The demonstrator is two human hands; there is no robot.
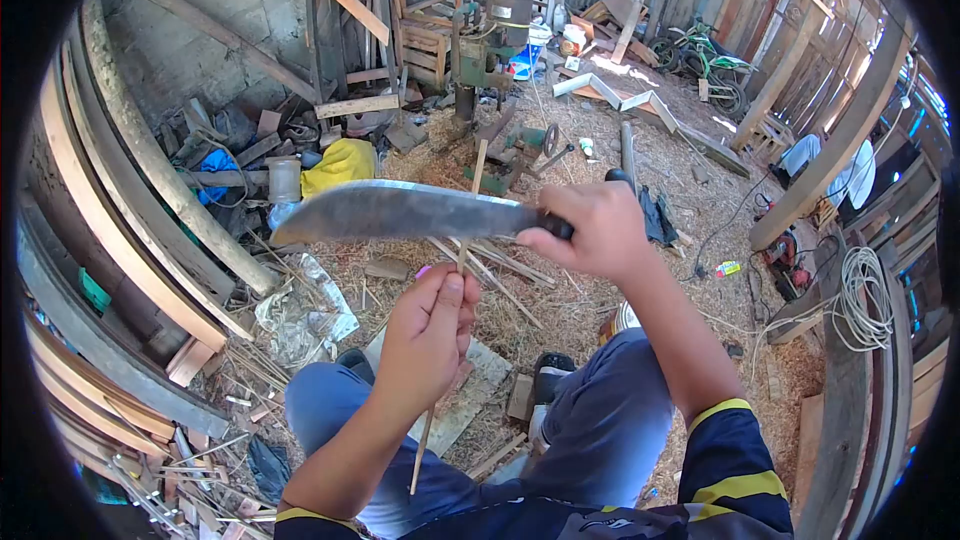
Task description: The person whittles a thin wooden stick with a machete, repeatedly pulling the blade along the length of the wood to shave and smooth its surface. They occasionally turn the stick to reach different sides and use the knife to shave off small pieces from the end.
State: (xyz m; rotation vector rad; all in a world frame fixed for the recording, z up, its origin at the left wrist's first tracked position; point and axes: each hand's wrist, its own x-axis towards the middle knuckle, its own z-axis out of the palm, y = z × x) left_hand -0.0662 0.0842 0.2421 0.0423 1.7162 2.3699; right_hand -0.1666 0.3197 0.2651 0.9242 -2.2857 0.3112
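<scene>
My right hand (597, 227) is closed round the dark handle of a machete (400, 212). Its broad blade points left, held roughly level in front of me. A thin wooden stick (463, 254) stands near upright in my left hand (430, 325), pinched between thumb and fingers. The blade crosses the stick above that grip, hiding part of it. The stick's upper end shows over the blade, and its lower end comes out below the hand, over my lap.
Wood shavings cover the ground. A flat board (480, 380) lies between my feet. Long planks (130, 240) lean at the left, and a coil of rope (862, 300) hangs at the right. Ahead stand a drill-like machine (480, 50) and a small green motorbike (705, 55).
</scene>
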